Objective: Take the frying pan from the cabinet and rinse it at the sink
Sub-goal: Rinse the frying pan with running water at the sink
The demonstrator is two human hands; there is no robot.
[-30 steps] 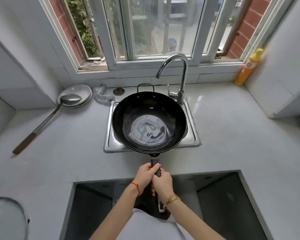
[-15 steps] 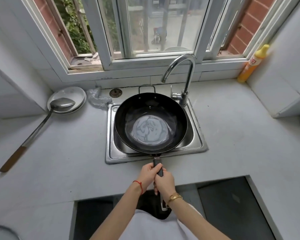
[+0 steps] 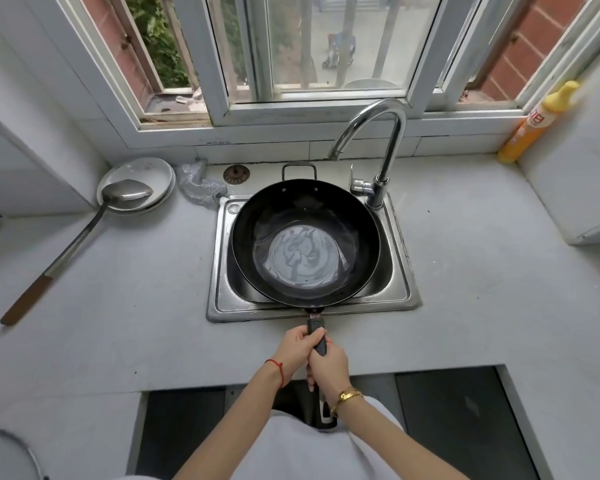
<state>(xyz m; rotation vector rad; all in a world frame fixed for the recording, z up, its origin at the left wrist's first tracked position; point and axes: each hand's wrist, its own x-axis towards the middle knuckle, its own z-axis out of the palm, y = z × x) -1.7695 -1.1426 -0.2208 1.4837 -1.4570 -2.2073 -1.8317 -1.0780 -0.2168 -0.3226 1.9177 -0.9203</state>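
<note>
A black frying pan (image 3: 305,216) with a grey, swirled bottom fills most of the steel sink (image 3: 222,299). Its long dark handle points toward me over the sink's front rim. My left hand (image 3: 297,348) grips the handle from the left, and my right hand (image 3: 328,367) grips it just behind, from the right. The chrome tap (image 3: 388,157) curves over the sink's back right; its spout ends above the pan's far rim. No water is seen running.
A long metal ladle (image 3: 84,233) rests on a white plate (image 3: 153,171) at the back left. A crumpled mesh scourer (image 3: 198,185) and a drain plug (image 3: 236,173) lie behind the sink. A yellow bottle (image 3: 534,126) stands at the back right corner.
The pan has moved down and forward, deeper into the sink, with both hands still on its handle. The view has shifted closer to the sink.
</note>
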